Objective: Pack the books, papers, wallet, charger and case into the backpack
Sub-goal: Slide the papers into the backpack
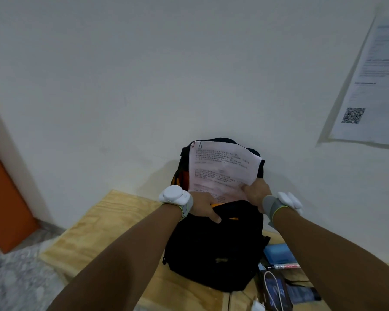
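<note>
Two hands holding papers (222, 169) over a black backpack (213, 250).
Right hand (257, 191) is pinching the sheets; left hand (203, 206) is gripping the backpack's rim.

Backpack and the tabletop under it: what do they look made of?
Backpack: apparently soft matte black woven fabric, since its front sags and folds; orange lining shows at the opening. Tabletop: likely unfinished plywood, pale with broad wavy grain and no gloss.

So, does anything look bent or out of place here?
Yes. The papers stand only partly inside the backpack, and their top right corner curls over. The right hand pinches their lower edge; the left hand holds the opening.
</note>
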Motion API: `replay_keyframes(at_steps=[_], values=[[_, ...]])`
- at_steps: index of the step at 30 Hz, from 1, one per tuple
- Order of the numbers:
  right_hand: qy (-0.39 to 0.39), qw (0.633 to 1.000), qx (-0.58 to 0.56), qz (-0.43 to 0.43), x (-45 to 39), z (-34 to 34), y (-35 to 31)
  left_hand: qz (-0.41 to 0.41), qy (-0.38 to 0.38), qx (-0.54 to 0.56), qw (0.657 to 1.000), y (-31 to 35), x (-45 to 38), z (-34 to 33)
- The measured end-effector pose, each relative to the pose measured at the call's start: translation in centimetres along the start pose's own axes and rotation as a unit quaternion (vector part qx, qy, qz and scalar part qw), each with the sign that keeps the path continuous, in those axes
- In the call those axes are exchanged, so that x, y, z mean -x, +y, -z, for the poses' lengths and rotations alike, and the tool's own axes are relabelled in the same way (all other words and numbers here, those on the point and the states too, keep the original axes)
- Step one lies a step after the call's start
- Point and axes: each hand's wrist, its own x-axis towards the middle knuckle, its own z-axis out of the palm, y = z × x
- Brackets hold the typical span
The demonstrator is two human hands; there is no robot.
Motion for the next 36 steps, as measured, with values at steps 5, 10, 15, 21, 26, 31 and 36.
replay_keyframes(at_steps=[5,10,15,21,26,31,36], values=[[0.112,0.993,-0.045,0.014,0.1,0.3,0.0,0.018,0.01,0.002,1.0,0.3,0.4,-0.3],[0.04,0.997,0.05,0.043,0.7,0.3,-0.2,0.035,-0.023,0.011,0.999,1.4,1.4,0.5],[-0.051,0.992,0.104,0.045,1.0,0.0,-0.3,0.046,-0.031,0.013,0.998,2.3,1.8,0.8],[0.013,0.999,0.034,0.019,1.6,-0.9,0.3,0.054,-0.031,0.018,0.998,2.2,2.0,0.6],[-0.138,0.989,0.045,-0.008,1.3,0.2,-0.2,0.04,-0.038,-0.018,0.998,3.0,2.0,0.8],[-0.015,0.994,-0.001,0.113,1.2,0.0,-2.2,0.044,-0.056,-0.043,0.996,3.3,1.8,0.8],[-0.057,0.975,0.188,0.103,1.1,0.2,-2.1,0.049,-0.047,-0.041,0.997,2.8,1.9,0.7]])
